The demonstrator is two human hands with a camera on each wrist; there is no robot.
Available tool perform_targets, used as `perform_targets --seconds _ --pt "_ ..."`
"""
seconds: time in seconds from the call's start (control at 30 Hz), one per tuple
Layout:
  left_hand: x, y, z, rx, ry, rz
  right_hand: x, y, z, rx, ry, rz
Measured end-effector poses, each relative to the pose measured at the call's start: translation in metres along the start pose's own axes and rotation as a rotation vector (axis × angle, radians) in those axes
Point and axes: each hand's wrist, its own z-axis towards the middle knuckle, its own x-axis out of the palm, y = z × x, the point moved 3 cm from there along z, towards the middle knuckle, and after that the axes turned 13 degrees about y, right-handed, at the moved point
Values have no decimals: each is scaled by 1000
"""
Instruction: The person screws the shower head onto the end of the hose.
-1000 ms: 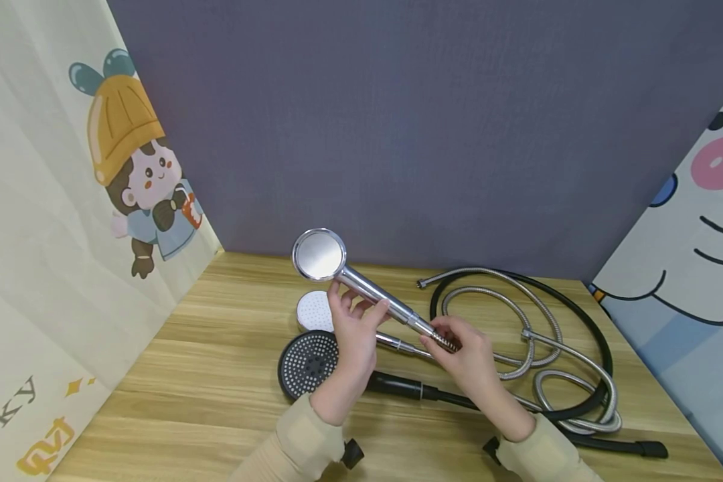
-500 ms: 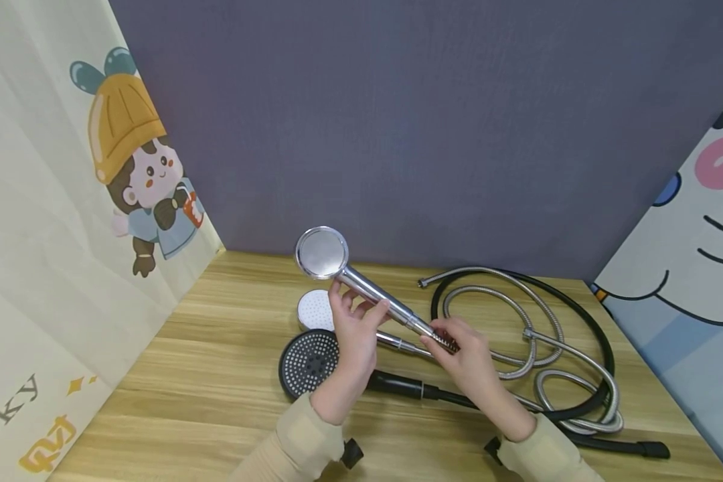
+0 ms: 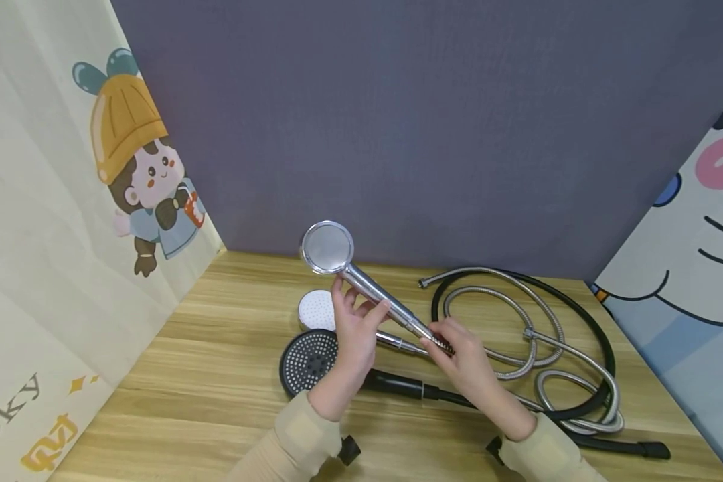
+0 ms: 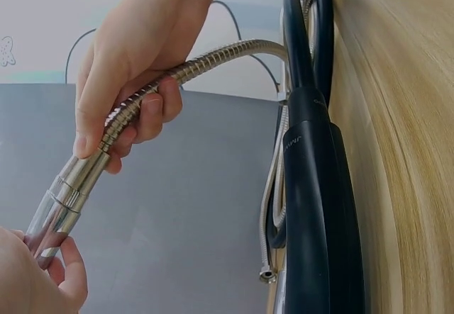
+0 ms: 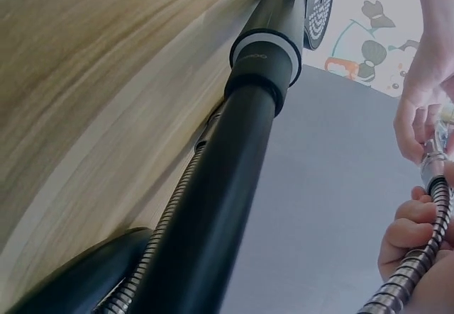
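Observation:
A chrome hand shower (image 3: pixel 328 248) is held raised over the table, its round face up and to the left, its handle slanting down to the right. My left hand (image 3: pixel 355 331) grips the handle between thumb and fingers. My right hand (image 3: pixel 465 355) curls round the ribbed metal shower hose (image 4: pixel 234 49), right at the connector where it meets the handle. In the left wrist view the right thumb presses at the connector's edge. Below the hands lie a black shower head (image 3: pixel 306 365) and a white-faced shower head (image 3: pixel 316 310), both partly hidden by the left hand.
On the right of the wooden table (image 3: pixel 217 348), a thick black hose (image 3: pixel 602 338) and silver hoses (image 3: pixel 557 328) lie in overlapping loops. The black hose's end (image 3: pixel 653 450) points to the front right. A grey panel (image 3: pixel 385 134) stands behind the table.
The hand shower's face has shifted slightly up and right, so its handle slants more steeply. My right hand has edged a little left; both hands keep their grips.

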Motion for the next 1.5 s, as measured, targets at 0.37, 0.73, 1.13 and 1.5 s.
perform_targets --seconds 0.37,0.73,1.13,1.5 --pt "-2 2 0 17 51 -19 -3 1 0 -34 24 -18" --pt "-6 1 -2 40 51 -40 -7 -3 0 79 81 -10" --pt "-6 1 -3 16 -23 -32 -12 3 11 53 -11 2" --pt "-2 6 -7 21 -74 -27 -4 13 30 -12 -70 -39"
